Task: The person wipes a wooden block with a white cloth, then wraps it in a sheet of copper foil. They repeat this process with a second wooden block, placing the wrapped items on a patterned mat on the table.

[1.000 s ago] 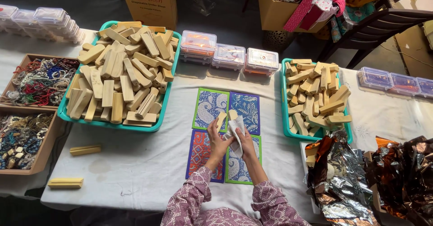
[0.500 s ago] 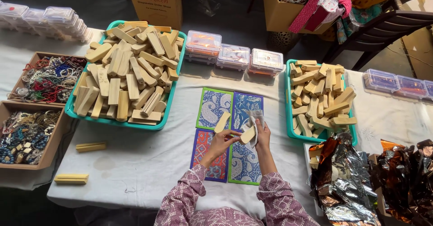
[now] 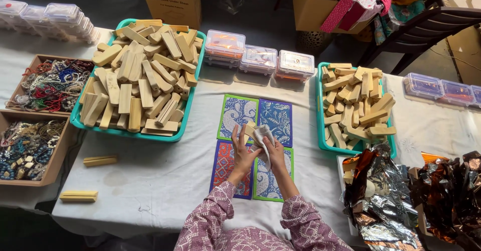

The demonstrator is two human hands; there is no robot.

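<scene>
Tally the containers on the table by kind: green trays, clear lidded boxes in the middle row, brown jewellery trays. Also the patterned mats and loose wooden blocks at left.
Green trays of wooden blocks: 2
Clear lidded boxes, middle row: 3
Brown jewellery trays: 2
Patterned mats: 4
Loose wooden blocks on the cloth, left: 2
Total: 13

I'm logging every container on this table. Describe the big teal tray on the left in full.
The big teal tray is a rectangular, plastic-looking bin with a raised rim and rounded corners. It rests flat on the white cloth, left of the four patterned mats. Pale wooden blocks are heaped in it above the rim, lying at all angles. Neither of the hands touches it; a cardboard box of beads sits beside its left edge.
</scene>
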